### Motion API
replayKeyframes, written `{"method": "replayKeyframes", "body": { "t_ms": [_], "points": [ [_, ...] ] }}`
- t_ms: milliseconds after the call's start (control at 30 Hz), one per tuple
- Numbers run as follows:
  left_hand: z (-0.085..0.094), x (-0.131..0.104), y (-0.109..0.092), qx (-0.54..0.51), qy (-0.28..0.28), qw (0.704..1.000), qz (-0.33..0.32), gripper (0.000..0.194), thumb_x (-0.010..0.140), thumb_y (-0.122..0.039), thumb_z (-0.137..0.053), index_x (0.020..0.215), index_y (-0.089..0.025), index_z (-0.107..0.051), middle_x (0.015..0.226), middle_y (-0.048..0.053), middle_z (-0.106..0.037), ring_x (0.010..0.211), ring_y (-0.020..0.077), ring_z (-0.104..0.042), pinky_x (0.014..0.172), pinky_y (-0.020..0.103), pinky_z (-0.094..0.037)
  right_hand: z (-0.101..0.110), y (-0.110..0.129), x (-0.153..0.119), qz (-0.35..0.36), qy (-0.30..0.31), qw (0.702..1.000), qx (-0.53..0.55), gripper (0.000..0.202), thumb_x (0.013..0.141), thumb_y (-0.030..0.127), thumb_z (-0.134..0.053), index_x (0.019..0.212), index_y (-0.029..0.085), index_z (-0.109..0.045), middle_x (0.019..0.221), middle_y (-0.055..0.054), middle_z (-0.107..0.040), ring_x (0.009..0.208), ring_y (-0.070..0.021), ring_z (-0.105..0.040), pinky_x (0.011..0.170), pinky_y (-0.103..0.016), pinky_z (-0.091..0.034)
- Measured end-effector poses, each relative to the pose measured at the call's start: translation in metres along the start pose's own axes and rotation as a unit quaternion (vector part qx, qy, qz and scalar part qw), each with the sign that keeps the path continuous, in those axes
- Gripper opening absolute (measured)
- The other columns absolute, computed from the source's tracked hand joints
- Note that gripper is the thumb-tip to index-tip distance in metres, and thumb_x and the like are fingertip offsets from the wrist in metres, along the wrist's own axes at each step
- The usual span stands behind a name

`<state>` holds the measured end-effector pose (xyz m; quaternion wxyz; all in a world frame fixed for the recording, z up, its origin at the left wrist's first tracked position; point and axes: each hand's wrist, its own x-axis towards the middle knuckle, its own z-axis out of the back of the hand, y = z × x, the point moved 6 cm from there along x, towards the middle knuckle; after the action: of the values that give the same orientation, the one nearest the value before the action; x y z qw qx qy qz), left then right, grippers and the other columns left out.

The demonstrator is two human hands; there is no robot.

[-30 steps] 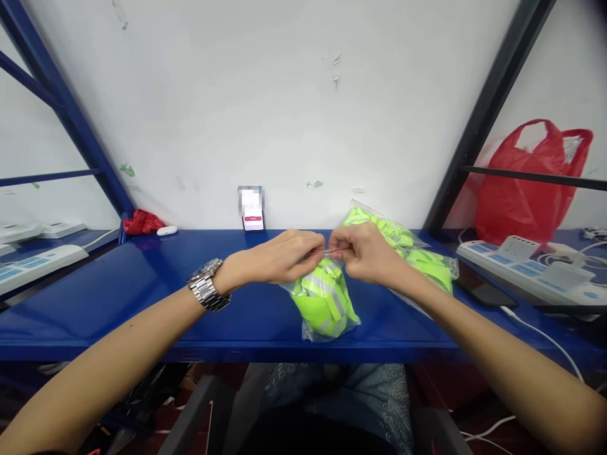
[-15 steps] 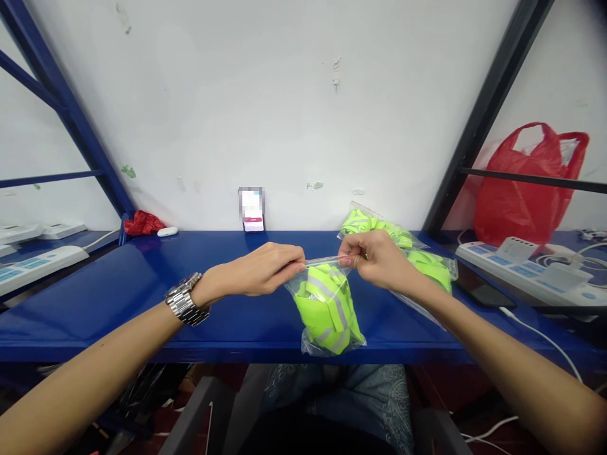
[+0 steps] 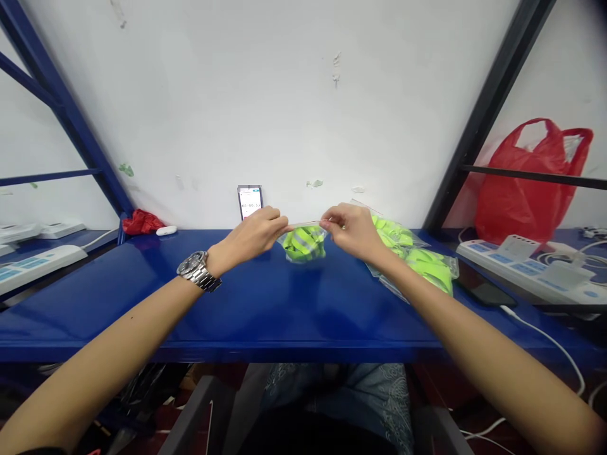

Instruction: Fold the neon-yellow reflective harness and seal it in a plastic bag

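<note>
A clear zip bag [image 3: 305, 245] holds folded neon-yellow fabric with grey reflective strips. Its top edge is stretched between both hands, over the far part of the blue table [image 3: 284, 309]. My left hand [image 3: 258, 232], with a metal watch [image 3: 198, 270] on the wrist, pinches the left end of that edge. Fingers of my right hand [image 3: 353, 230] are closed on the right end. Beyond and beside my right forearm lie more bagged neon-yellow pieces [image 3: 429, 265], partly covered by the arm.
A phone [image 3: 250, 201] leans on the wall behind my left hand. Another phone [image 3: 486, 291] with a cable lies at right, near a power strip [image 3: 526, 268] and a red plastic bag [image 3: 526, 183]. A white case [image 3: 166, 230] and red crumpled plastic [image 3: 142, 222] sit back left.
Both hands have carried the zip bag away from the table's front edge, toward the wall and slightly left. Its pinched top stays between them.
</note>
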<state>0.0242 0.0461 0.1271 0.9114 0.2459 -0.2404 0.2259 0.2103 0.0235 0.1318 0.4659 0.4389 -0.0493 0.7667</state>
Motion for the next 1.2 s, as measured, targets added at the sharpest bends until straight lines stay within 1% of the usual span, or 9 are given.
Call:
{"method": "replayKeyframes", "body": {
  "t_ms": [167,300,433,533,600,700,833,1067,1200],
  "points": [
    [-0.036,-0.044,-0.028,0.043,0.107,0.989,-0.097,0.031,0.103,-0.027,-0.035,0.088,-0.016,-0.060,0.084,0.007,-0.058,0.074,0.0171,-0.048,0.067,0.031,-0.035,-0.045,0.003,-0.042,0.080,0.186,0.979,0.015,0.018,0.084,0.012,-0.056,0.085,0.016,-0.074,0.082,-0.007,-0.070,0.073,-0.0166,-0.062,0.070,-0.027,-0.043],
    [-0.042,-0.057,-0.046,0.011,0.143,0.987,-0.075,0.044,0.101,-0.045,-0.037,0.077,-0.016,-0.060,0.080,0.006,-0.058,0.078,0.0187,-0.049,0.071,0.032,-0.036,-0.056,0.011,-0.078,0.095,0.302,0.945,0.083,0.019,0.084,0.016,-0.059,0.096,0.016,-0.073,0.092,-0.007,-0.073,0.081,-0.0178,-0.065,0.075,-0.028,-0.046],
    [-0.033,-0.025,-0.038,0.004,0.048,0.997,0.058,0.046,0.102,-0.036,-0.030,0.074,-0.015,-0.060,0.085,0.009,-0.058,0.081,0.0198,-0.049,0.076,0.035,-0.038,-0.036,0.001,-0.071,0.029,0.268,0.953,0.141,0.019,0.085,0.023,-0.059,0.094,0.018,-0.074,0.089,-0.004,-0.075,0.078,-0.0176,-0.067,0.075,-0.029,-0.049],
    [-0.042,0.005,-0.033,-0.025,0.009,0.988,0.155,0.036,0.100,-0.035,-0.034,0.108,-0.009,-0.059,0.108,0.016,-0.058,0.095,0.0234,-0.052,0.085,0.038,-0.042,-0.021,-0.026,-0.053,-0.027,0.193,0.976,0.093,0.021,0.086,0.027,-0.055,0.086,0.016,-0.074,0.080,-0.004,-0.074,0.072,-0.0174,-0.066,0.069,-0.028,-0.048],
    [-0.058,0.025,-0.034,-0.061,0.069,0.980,0.179,0.039,0.099,-0.036,-0.035,0.121,-0.011,-0.054,0.118,0.017,-0.057,0.103,0.0257,-0.055,0.089,0.040,-0.043,-0.016,-0.049,-0.042,-0.056,0.160,0.985,0.017,0.023,0.086,0.026,-0.053,0.084,0.016,-0.073,0.077,-0.004,-0.073,0.069,-0.0171,-0.064,0.069,-0.028,-0.046],
    [-0.079,0.052,-0.035,-0.110,0.206,0.952,0.197,0.041,0.098,-0.041,-0.034,0.103,-0.012,-0.063,0.101,0.016,-0.065,0.091,0.0270,-0.062,0.080,0.040,-0.047,-0.017,-0.081,-0.027,-0.114,0.157,0.973,-0.125,0.025,0.086,0.024,-0.048,0.088,0.017,-0.071,0.084,-0.006,-0.073,0.077,-0.0183,-0.065,0.073,-0.027,-0.045],
    [-0.087,0.082,-0.035,-0.106,0.213,0.945,0.223,0.055,0.098,-0.052,-0.028,0.116,-0.012,-0.060,0.118,0.022,-0.060,0.110,0.0351,-0.057,0.087,0.046,-0.045,-0.019,-0.111,-0.008,-0.177,0.152,0.945,-0.228,0.032,0.086,0.024,-0.046,0.106,0.014,-0.068,0.104,-0.014,-0.070,0.096,-0.0257,-0.062,0.081,-0.032,-0.043],
    [-0.143,0.055,-0.053,-0.115,0.288,0.914,0.260,0.065,0.083,-0.061,-0.051,0.136,-0.022,-0.051,0.142,0.023,-0.045,0.138,0.0456,-0.029,0.098,0.065,-0.034,-0.029,-0.147,0.002,-0.281,0.154,0.893,-0.316,0.055,0.088,0.040,-0.048,0.133,0.008,-0.047,0.129,-0.028,-0.053,0.121,-0.0411,-0.047,0.093,-0.049,-0.039],
    [-0.150,0.036,-0.051,-0.137,0.272,0.913,0.272,0.072,0.085,-0.065,-0.045,0.147,-0.031,-0.036,0.152,0.017,-0.034,0.145,0.0414,-0.019,0.105,0.063,-0.029,-0.043,-0.161,-0.003,-0.315,0.193,0.863,-0.346,0.067,0.091,0.051,-0.044,0.144,0.011,-0.035,0.136,-0.031,-0.047,0.126,-0.0440,-0.044,0.095,-0.052,-0.034]
  ]
}}
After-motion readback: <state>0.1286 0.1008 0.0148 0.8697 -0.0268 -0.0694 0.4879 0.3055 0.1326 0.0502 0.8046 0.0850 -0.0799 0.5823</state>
